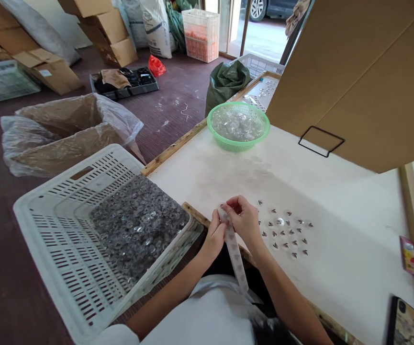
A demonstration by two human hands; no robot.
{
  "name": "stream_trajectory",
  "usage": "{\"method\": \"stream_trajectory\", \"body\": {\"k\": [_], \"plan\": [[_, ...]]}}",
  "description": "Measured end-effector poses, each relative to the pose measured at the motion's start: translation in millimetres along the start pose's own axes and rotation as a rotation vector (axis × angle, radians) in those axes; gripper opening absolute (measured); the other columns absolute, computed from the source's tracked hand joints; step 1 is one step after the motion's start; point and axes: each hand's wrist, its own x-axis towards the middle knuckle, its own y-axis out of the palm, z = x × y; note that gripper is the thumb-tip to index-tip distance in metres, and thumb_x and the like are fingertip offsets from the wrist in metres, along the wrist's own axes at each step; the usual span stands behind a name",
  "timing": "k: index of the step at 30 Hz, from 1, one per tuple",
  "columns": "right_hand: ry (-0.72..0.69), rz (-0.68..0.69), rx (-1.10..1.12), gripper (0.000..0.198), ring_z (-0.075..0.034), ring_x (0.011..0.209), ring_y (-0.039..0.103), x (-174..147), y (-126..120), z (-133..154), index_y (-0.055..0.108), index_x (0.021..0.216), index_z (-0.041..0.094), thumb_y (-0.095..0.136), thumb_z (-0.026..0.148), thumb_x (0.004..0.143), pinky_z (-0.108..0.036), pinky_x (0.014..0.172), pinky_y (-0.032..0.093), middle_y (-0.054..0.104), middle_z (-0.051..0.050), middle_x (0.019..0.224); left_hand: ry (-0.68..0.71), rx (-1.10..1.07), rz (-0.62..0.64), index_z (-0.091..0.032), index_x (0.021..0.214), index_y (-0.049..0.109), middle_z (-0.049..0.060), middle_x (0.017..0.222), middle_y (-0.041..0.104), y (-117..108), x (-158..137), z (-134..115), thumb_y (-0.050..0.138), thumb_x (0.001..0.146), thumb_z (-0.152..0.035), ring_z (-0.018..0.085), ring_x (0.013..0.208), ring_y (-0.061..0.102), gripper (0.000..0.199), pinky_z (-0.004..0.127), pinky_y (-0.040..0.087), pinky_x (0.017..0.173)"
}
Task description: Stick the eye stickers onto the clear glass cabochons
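Observation:
A long pale strip with a row of grey round spots, like a backing strip of stickers point(236, 258), hangs down toward my lap. My left hand point(215, 235) is closed around its upper part. At the strip's top end, the thumb and forefinger of my right hand point(244, 219) are pinched together. A small dark spot shows at those fingertips, too tiny to name. Just right of my right hand, small clear discs with dark marks point(283, 233) lie in rows on the white tabletop point(339, 268). One shinier clear disc point(280, 222) lies among them.
Left of me stands a white slatted crate point(58, 239) holding many small clear pieces point(142, 225). A green basket point(239, 145) of clear pieces sits farther back. Cardboard point(353, 81) overhangs the table's right. A phone point(409, 323) and packet point(410, 256) lie near the right edge.

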Motion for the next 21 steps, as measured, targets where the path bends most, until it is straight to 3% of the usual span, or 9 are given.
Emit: {"method": "stream_trajectory", "body": {"k": [7, 11, 15, 21], "plan": [[-0.143, 0.002, -0.277, 0.017, -0.02, 0.08, 0.064, -19, 16, -19, 0.064, 0.088, 0.02, 0.05, 0.028, 0.091, -0.032, 0.072, 0.048, 0.069, -0.007, 0.088, 0.121, 0.297, -0.015, -0.02, 0.09, 0.05, 0.001, 0.085, 0.055, -15, 6, 1, 0.052, 0.085, -0.028, 0.017, 0.084, 0.054, 0.009, 0.03, 0.046, 0.08], [-0.059, 0.017, -0.123, 0.009, -0.018, 0.073, 0.062, -16, 25, -25, 0.062, 0.085, 0.02, 0.059, 0.029, 0.084, -0.03, 0.068, 0.049, 0.067, -0.005, 0.083, 0.154, 0.331, -0.012, -0.019, 0.09, 0.052, 0.002, 0.086, 0.057, -22, 7, 1, 0.051, 0.088, -0.029, 0.018, 0.086, 0.056, 0.01, 0.031, 0.046, 0.082], [0.051, 0.087, 0.048, 0.009, -0.016, 0.063, 0.06, -1, 20, -25, 0.06, 0.077, 0.021, 0.065, 0.028, 0.078, -0.026, 0.061, 0.048, 0.065, 0.0, 0.07, 0.079, 0.338, 0.048, -0.018, 0.089, 0.056, 0.001, 0.081, 0.059, -29, 10, -7, 0.057, 0.085, -0.031, 0.018, 0.078, 0.056, 0.013, 0.029, 0.047, 0.072], [-0.041, 0.035, 0.002, 0.008, -0.016, 0.069, 0.063, -1, 20, -17, 0.063, 0.089, 0.022, 0.061, 0.027, 0.083, -0.027, 0.065, 0.049, 0.069, -0.001, 0.078, -0.06, 0.215, 0.09, -0.016, 0.088, 0.061, 0.001, 0.076, 0.062, -34, 15, -19, 0.068, 0.077, -0.045, 0.016, 0.067, 0.056, 0.031, 0.027, 0.047, 0.061]]}}
